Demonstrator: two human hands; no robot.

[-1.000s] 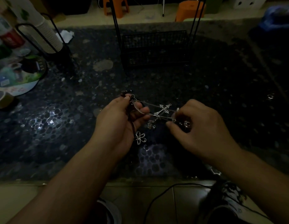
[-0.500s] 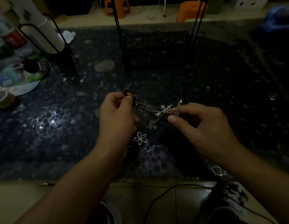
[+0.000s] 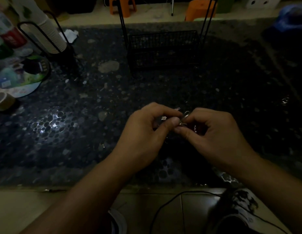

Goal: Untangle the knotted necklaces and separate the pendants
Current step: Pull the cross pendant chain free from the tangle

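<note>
Above the dark speckled counter [image 3: 65, 132], the left hand [image 3: 143, 132] and right hand [image 3: 217, 132] meet fingertip to fingertip, their curled fingers pinching the tangled necklaces [image 3: 182, 120] between them, near the wire basket [image 3: 163, 48].

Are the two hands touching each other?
Touching. The head view shows the left hand thumb tip meeting the right hand fingertips around the tangled necklaces.

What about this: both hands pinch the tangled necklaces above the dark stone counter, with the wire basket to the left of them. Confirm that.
Not quite. The head view shows the left hand and right hand pinching the tangled necklaces above the dark stone counter, but the wire basket stands beyond them, not to the left.
</note>
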